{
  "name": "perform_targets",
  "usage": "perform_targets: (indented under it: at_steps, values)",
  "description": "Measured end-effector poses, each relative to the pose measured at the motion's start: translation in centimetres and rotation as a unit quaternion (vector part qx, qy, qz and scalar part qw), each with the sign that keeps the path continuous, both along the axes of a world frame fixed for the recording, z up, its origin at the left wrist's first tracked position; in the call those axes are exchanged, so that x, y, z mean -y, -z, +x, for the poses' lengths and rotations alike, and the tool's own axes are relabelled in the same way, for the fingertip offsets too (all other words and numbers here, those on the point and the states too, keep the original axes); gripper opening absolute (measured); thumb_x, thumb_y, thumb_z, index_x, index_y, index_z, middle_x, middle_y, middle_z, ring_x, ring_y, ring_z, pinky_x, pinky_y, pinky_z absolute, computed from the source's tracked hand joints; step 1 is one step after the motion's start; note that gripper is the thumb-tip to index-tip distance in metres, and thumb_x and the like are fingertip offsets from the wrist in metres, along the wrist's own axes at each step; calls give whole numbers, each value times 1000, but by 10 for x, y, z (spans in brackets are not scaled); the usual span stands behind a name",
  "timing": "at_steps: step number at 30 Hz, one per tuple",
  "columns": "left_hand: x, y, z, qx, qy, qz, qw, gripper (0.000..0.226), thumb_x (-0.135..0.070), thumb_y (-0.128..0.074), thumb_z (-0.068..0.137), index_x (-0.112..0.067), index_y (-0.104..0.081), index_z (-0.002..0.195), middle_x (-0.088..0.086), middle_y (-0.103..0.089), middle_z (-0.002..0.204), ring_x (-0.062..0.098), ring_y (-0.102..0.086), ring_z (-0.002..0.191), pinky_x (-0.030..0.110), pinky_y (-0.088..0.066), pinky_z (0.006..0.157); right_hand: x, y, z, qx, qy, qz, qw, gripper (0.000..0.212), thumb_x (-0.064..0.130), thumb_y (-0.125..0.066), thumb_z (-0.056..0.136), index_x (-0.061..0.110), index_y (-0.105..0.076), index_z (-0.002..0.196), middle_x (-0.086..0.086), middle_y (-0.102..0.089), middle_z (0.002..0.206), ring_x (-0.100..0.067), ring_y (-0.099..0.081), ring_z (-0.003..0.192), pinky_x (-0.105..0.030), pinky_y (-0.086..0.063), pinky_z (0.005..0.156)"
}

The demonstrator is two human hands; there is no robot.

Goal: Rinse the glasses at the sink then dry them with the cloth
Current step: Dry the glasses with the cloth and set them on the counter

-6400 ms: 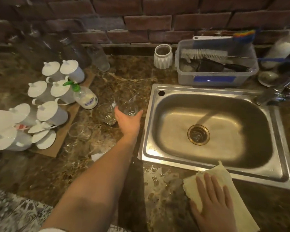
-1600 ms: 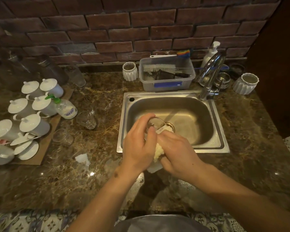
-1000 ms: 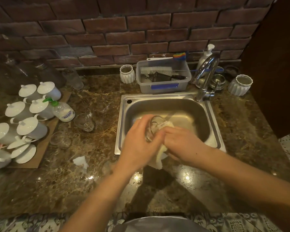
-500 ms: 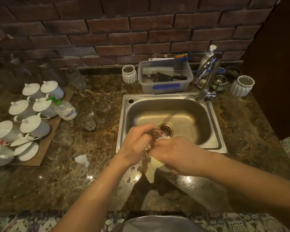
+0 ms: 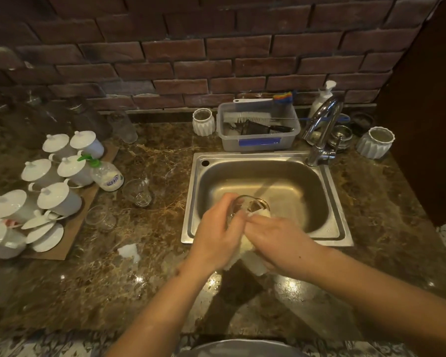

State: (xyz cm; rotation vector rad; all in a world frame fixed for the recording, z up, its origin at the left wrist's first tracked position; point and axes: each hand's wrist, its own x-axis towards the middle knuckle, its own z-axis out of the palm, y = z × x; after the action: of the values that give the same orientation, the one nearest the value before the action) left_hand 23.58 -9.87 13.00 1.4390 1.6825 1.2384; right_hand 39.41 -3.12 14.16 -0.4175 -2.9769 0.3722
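Pictured over the near rim of the steel sink (image 5: 327, 173), set in a brown marble counter (image 5: 152, 253): both hands at work on one glass (image 5: 245, 205). Held in the left hand (image 5: 216, 238), fingers curled round its left side, with the mouth tipped up and away toward the far right, above the drain. Worked from the right by the right hand (image 5: 278, 243), clenched on a pale cloth (image 5: 252, 256) bunched against the glass and trailing toward the near edge. Judged to be the drying step, the long axis running from the palms out toward the tap (image 5: 319, 130). Left standing on the counter, well to the left of the sink: two more glasses (image 5: 137, 192), one near a spray bottle (image 5: 106, 173), one (image 5: 99, 218) nearer, beside white lidded cups (image 5: 59, 198). Closer to the left hand than to the right, so likely the one to reach for them.
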Motion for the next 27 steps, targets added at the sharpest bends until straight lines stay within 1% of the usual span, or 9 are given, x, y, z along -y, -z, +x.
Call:
perform_targets:
  at_steps: [3, 6, 9, 11, 13, 15, 18, 21, 27]
  values:
    - [-2, 6, -5, 28, -28, 15, 999, 34, -13, -42, 84, -33, -67, 97, -18, -71, 89, 8, -66, 88, 28, -51, 77, 6, -3, -5, 1, -6, -12, 1000, 21, 16, -47, 77, 14, -52, 97, -4, -61, 89, -23, -60, 77, -39, -52, 51]
    - [-4, 6, -16, 139, 32, -12, 990, 38, -9, -40, 79, -19, -73, 95, 0, -72, 89, 16, -65, 89, 33, -52, 80, -1, -12, -2, 15, -54, 10, 998, 29, 10, -38, 80, 16, -57, 101, 0, -62, 94, -18, -58, 84, -34, -51, 54]
    - [-10, -5, -28, 166, 138, -93, 972, 39, -24, -46, 76, -2, -72, 96, 6, -71, 93, 17, -65, 91, 34, -51, 83, -14, -22, 7, 21, -130, 44, 990, 31, 6, -40, 91, 19, -62, 108, 1, -68, 113, -18, -59, 111, -37, -55, 79]
    - [-12, -15, -29, 184, 166, -148, 957, 40, -33, -51, 70, -8, -72, 93, 2, -71, 94, 11, -65, 91, 30, -50, 85, -20, -23, 15, 0, -136, 87, 987, 32, 7, -57, 90, 21, -61, 119, 0, -65, 133, -19, -54, 129, -38, -50, 97]
    - [-12, -20, -28, 206, 152, -152, 955, 43, -40, -50, 66, -20, -76, 93, -4, -73, 96, 12, -62, 94, 38, -46, 87, -24, -18, 23, -60, -89, 82, 991, 48, 8, -68, 83, 23, -56, 126, -1, -60, 143, -21, -52, 132, -35, -40, 105]
    - [-11, -21, -24, 224, 116, -133, 959, 42, -41, -49, 68, -28, -80, 94, -10, -75, 103, 16, -62, 103, 45, -44, 92, -23, -9, 26, -123, -23, 49, 991, 62, 6, -79, 80, 25, -51, 132, -2, -51, 149, -25, -49, 134, -43, -45, 105]
    - [-12, -22, -20, 255, 84, -101, 958, 36, -24, -45, 80, -30, -79, 90, -12, -73, 96, 10, -64, 99, 37, -47, 95, -12, 7, 25, -188, 93, 3, 978, 80, -7, -79, 74, 26, -47, 140, -5, -38, 153, -30, -43, 137, -53, -44, 105]
    - [-11, -21, -19, 216, 72, -46, 973, 36, -20, -39, 93, -22, -75, 96, -5, -71, 93, 14, -66, 92, 30, -50, 87, 4, 11, 24, -223, 204, -48, 952, 90, -18, -59, 66, 24, -48, 145, -6, -40, 146, -27, -38, 132, -50, -42, 105]
    - [-7, -18, -17, 58, -36, 34, 997, 41, -20, -31, 102, -18, -71, 97, -3, -73, 90, 8, -67, 80, 17, -48, 71, 23, -28, 17, -253, 255, -146, 922, 56, 5, -54, 82, 22, -59, 135, 5, -64, 118, -11, -55, 110, -25, -46, 94]
